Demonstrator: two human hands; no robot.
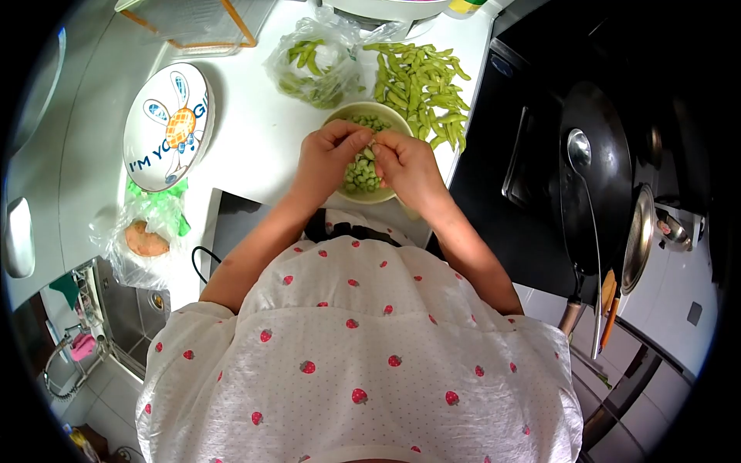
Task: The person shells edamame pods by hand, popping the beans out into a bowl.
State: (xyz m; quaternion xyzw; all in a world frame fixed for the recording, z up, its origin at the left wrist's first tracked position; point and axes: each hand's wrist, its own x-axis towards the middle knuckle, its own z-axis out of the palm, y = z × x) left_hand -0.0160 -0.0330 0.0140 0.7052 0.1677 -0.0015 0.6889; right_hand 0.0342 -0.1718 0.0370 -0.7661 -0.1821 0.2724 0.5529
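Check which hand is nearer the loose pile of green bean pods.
Right. The right hand is at the right side of the round, pale yellow bowl, close to the pile; the left hand is at the bowl's left side, farther away.

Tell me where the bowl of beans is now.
In the head view, the bowl is upper centre on the white counter, beneath the left hand and right hand, below-left of the loose pods.
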